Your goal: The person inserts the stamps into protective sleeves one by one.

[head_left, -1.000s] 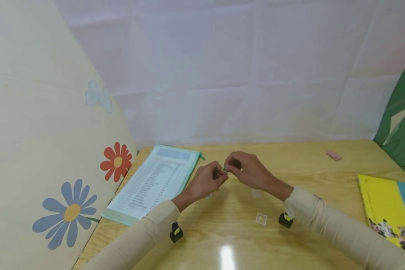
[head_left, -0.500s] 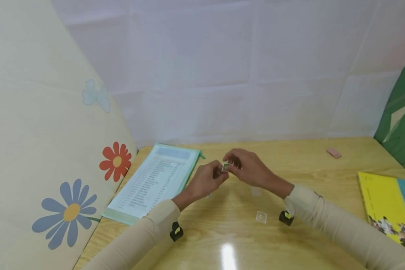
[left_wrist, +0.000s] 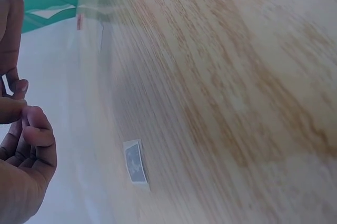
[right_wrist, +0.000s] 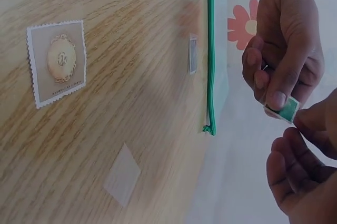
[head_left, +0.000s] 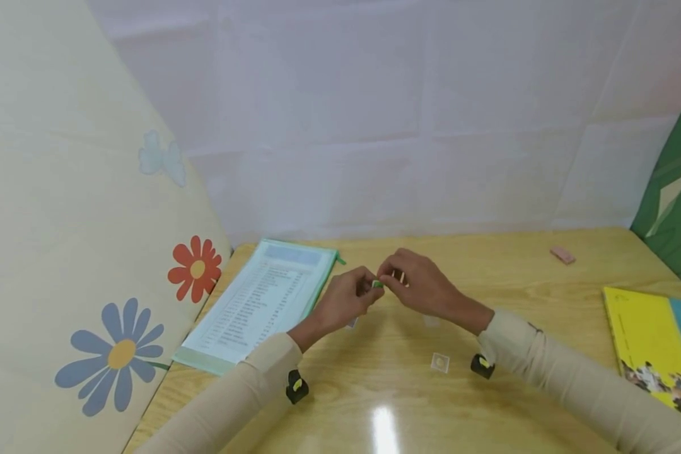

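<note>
Above the table, my left hand [head_left: 340, 301] pinches a small green stamp [right_wrist: 288, 111] with a white perforated edge between thumb and fingers. My right hand [head_left: 422, 284] meets it from the other side, thumb and forefinger pinching the stamp's corner. In the left wrist view the fingers cover the stamp. A stamp with a gold oval design [right_wrist: 62, 58] lies on the wood in front of the hands. Farther off are a pale blank square [right_wrist: 122, 175] and a grey stamp [left_wrist: 136, 163], the latter partly hidden under my left hand in the head view.
A green-edged zip folder [head_left: 250, 302] with a printed sheet lies left of the hands. At the right stand out a yellow book [head_left: 641, 340] and, behind it, a pink eraser-like block [head_left: 562, 255]. A white cloth backdrop [head_left: 374, 126] closes off the rear edge.
Half a second ago the stamp's green face showed between the spread right fingers. Now the right thumb and forefinger have closed together at its corner, and the stamp has turned slightly.
</note>
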A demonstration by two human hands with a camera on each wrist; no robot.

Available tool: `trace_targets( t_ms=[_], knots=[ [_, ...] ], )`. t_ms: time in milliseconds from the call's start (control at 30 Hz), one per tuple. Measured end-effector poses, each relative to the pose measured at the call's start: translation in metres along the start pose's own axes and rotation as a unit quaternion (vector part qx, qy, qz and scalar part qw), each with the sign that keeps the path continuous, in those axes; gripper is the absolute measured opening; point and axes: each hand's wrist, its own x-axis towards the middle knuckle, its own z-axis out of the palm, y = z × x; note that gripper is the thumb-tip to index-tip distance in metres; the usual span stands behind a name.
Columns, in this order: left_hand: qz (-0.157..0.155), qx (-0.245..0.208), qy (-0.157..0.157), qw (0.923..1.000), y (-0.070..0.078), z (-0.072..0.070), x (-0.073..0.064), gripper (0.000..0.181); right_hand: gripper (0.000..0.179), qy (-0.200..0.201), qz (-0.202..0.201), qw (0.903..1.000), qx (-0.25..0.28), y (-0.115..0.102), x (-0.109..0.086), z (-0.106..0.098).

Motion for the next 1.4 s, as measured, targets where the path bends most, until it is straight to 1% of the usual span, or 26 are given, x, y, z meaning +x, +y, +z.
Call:
trace_targets(
  t_ms=[100,200,333,500,600,733,800,900,967,1000,1067,1100,1133,1167,1200,1233,1300,1367,1400],
  knots=[
    [0.001,-0.008,0.000,1.0000,-0.001,0.000,0.000,0.015,0.007,0.000,-0.001,0.9999,-0.013,0.001,0.000,0.000],
    [-0.002,-0.018,-0.003,0.9998,-0.001,0.000,0.000,0.015,0.007,-0.003,-0.012,0.9996,-0.024,0.001,-0.001,0.000],
    [-0.005,-0.026,-0.009,0.9996,-0.001,0.000,0.000,0.014,0.007,-0.013,-0.020,0.9996,-0.014,-0.001,-0.001,0.001],
    [-0.003,-0.035,-0.022,0.9991,0.000,0.000,-0.002,0.017,0.010,-0.021,0.000,0.9995,0.023,0.001,-0.001,0.001],
    [-0.003,-0.034,-0.019,0.9992,0.000,0.000,-0.002,0.021,0.009,-0.030,0.016,0.9990,0.027,0.003,-0.001,0.001],
    [-0.004,-0.015,0.004,0.9999,-0.001,0.000,-0.003,0.019,0.007,-0.049,0.037,0.9975,0.036,0.007,-0.002,0.000],
    [-0.002,-0.003,0.010,0.9999,-0.002,0.001,-0.003,0.016,0.007,-0.062,0.050,0.9958,0.045,0.009,-0.003,-0.001],
    [0.005,0.022,0.006,0.9997,-0.003,0.004,-0.001,0.013,0.008,-0.083,0.066,0.9937,0.037,0.010,-0.005,-0.003],
    [0.005,0.040,-0.004,0.9992,-0.005,0.005,0.000,0.013,0.009,-0.103,0.073,0.9920,0.013,0.010,-0.007,-0.008],
    [-0.001,0.052,-0.010,0.9986,-0.006,0.006,0.001,0.014,0.009,-0.116,0.073,0.9905,-0.003,0.009,-0.008,-0.011],
    [-0.018,0.083,-0.024,0.9961,-0.010,0.007,0.001,0.015,0.007,-0.161,0.077,0.9834,-0.032,0.006,-0.010,-0.020],
    [-0.029,0.097,-0.031,0.9943,-0.011,0.008,0.001,0.015,0.007,-0.192,0.083,0.9767,-0.048,0.003,-0.012,-0.024],
    [-0.037,0.116,-0.038,0.9919,-0.013,0.010,0.001,0.015,0.007,-0.227,0.088,0.9680,-0.063,0.001,-0.014,-0.029],
    [-0.042,0.138,-0.045,0.9885,-0.015,0.011,0.001,0.015,0.008,-0.261,0.098,0.9570,-0.080,-0.002,-0.018,-0.034],
    [-0.043,0.169,-0.053,0.9832,-0.018,0.013,0.001,0.021,0.009,-0.295,0.107,0.9445,-0.096,-0.004,-0.022,-0.038],
    [-0.035,0.206,-0.058,0.9762,-0.019,0.015,0.001,0.026,0.010,-0.326,0.117,0.9313,-0.112,-0.008,-0.027,-0.041],
    [-0.014,0.278,-0.062,0.9586,-0.022,0.018,0.003,0.037,0.017,-0.371,0.132,0.9067,-0.151,-0.015,-0.038,-0.043],
    [0.012,0.341,-0.062,0.9378,-0.022,0.020,0.004,0.047,0.025,-0.389,0.136,0.8927,-0.182,-0.021,-0.049,-0.041],
    [0.025,0.362,-0.060,0.9300,-0.021,0.020,0.006,0.051,0.027,-0.390,0.135,0.8906,-0.192,-0.024,-0.055,-0.039]
  ],
)
